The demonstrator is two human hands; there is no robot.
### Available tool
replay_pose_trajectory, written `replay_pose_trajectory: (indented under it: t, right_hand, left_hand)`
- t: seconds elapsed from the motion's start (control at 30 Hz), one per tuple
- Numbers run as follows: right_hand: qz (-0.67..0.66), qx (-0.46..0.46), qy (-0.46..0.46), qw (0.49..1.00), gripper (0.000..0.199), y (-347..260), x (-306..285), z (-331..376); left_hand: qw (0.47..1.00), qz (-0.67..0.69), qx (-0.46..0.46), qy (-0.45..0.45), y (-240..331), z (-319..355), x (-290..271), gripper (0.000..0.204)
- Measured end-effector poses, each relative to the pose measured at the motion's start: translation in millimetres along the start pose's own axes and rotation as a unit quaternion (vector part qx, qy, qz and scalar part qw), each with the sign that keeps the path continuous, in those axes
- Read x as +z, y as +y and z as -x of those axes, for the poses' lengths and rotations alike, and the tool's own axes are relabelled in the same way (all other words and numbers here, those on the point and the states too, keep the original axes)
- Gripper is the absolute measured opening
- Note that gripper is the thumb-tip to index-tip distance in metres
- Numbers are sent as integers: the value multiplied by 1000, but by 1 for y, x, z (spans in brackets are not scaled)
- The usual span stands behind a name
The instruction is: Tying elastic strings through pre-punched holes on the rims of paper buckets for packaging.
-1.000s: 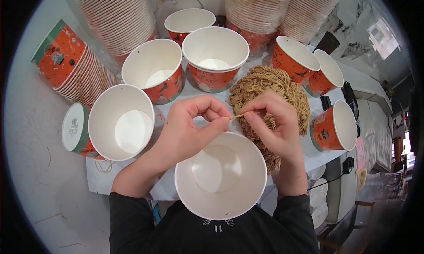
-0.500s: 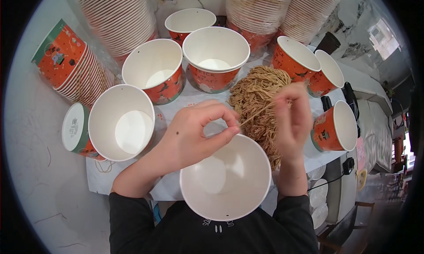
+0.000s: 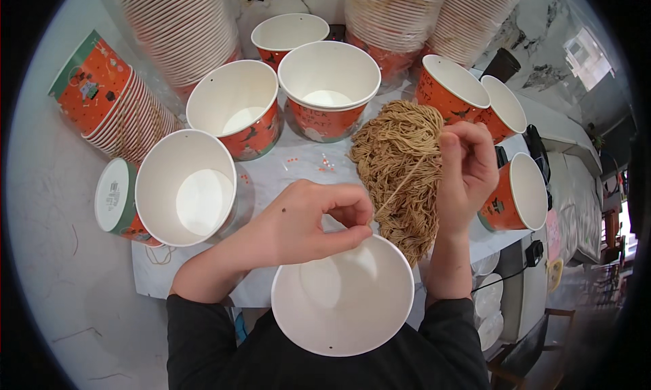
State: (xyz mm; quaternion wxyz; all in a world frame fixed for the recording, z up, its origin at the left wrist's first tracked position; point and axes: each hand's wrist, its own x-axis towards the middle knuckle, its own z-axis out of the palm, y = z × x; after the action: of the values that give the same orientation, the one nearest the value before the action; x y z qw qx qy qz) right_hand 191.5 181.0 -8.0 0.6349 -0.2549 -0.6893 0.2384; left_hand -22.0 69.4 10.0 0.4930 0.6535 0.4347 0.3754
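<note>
Between my two hands a thin tan cord (image 3: 405, 182) is stretched on a slant. My left hand (image 3: 298, 220) pinches its lower end, just at the far rim of a white-lined paper bucket (image 3: 339, 309). My right hand (image 3: 468, 173) is higher and to the right, thumb and fingertips closed on the cord's upper end. That bucket lies close against my body with its mouth turned up; a small dark hole shows near its near rim. Behind the taut cord lies a thick bundle of tan cords (image 3: 390, 142). Whether the cord passes through the bucket's far side is hidden by my left hand.
Several orange printed buckets stand around the table, among them a bucket (image 3: 186, 187) at left and a tilted bucket (image 3: 527, 190) at right. Tall wrapped bucket stacks (image 3: 180, 31) rise at the back. A nested stack (image 3: 115, 92) leans at far left. Small orange-and-white bits (image 3: 325, 163) dot the tabletop.
My right hand has moved right and slightly down, drawing the cord longer. My left hand and the near bucket have shifted a little toward me.
</note>
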Motion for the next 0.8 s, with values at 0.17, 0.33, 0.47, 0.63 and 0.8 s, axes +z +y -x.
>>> replay_pose_trajectory:
  t: [0.17,0.33,0.47,0.63,0.8]
  right_hand:
    - [-11,-115,104,988,10,-2,-8,7]
    - [-56,-28,109,992,11,4,0,7]
    - [-63,-21,94,993,9,2,-2,1]
    - [-22,-58,101,993,5,-7,-4,-1]
    - [191,-186,-158,951,17,-86,-21,19]
  left_hand:
    - [999,30,32,-21,1,0,-2,9]
    - [996,-54,51,-40,0,-2,3,11]
    - [998,-45,47,-25,0,-3,0,12]
    - [996,-83,35,-16,4,-2,0,11]
    - [932,-304,-2,198,1,-1,-10,12]
